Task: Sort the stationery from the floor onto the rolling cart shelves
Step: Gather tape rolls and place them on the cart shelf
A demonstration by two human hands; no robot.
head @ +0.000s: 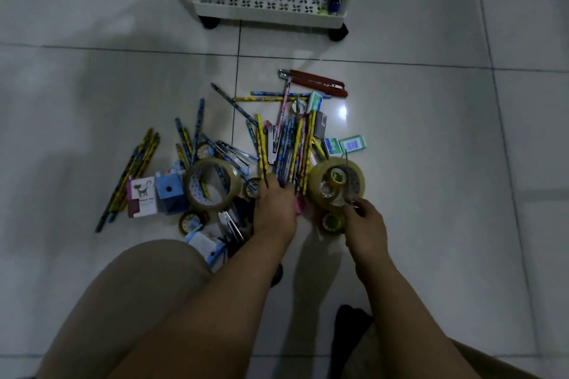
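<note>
Head view: left hand (275,208) grips a bunch of pencils (289,151) on the floor; right hand (363,218) seemingly pinches something small beside the tape roll (337,183). Next: lift pencils to the cart (271,14).

yellow and blue patterned pencils (295,144)

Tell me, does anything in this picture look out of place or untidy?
Yes. The pencils lie crossed in a loose heap on the floor, mixed with tape rolls and staple boxes. Nothing looks damaged.
</note>
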